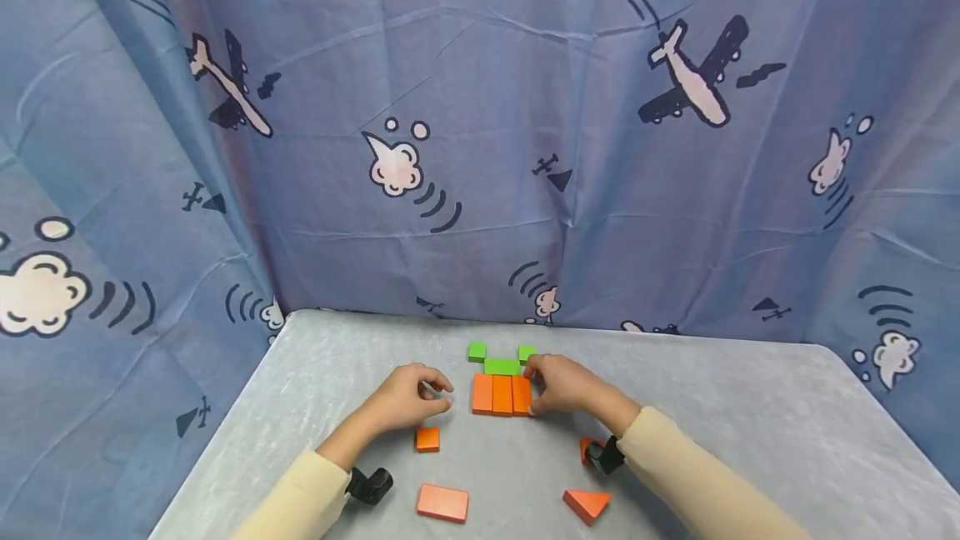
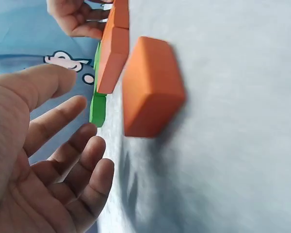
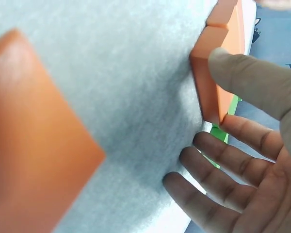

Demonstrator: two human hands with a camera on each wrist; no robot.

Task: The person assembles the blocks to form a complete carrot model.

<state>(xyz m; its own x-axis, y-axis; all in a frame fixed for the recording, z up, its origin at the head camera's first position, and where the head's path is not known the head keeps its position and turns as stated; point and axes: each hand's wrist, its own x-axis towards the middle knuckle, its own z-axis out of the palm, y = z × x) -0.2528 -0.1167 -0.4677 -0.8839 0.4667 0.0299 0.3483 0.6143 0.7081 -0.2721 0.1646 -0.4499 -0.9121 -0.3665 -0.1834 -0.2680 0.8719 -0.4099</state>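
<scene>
Three orange rectangular blocks lie side by side, touching, in the middle of the table. My right hand point(image 1: 562, 383) pinches the rightmost orange block point(image 1: 521, 396) lengthwise, thumb at its near end and index finger at its far end; the other fingers stay off it in the right wrist view. A green rectangular block point(image 1: 502, 367) lies along the far ends of the row, with a small green block point(image 1: 477, 352) and another green block point(image 1: 527, 353) near its far corners. To the left of the row my left hand point(image 1: 411, 394) hovers with relaxed fingers, holding nothing.
A small orange block point(image 1: 427, 440) lies just nearer than the left hand. Closer in are a pinkish-orange rectangular block point(image 1: 442, 503) and an orange triangular block point(image 1: 587, 505). Another orange piece point(image 1: 586, 450) is partly hidden by the right wrist camera. A patterned curtain point(image 1: 480, 148) hangs behind.
</scene>
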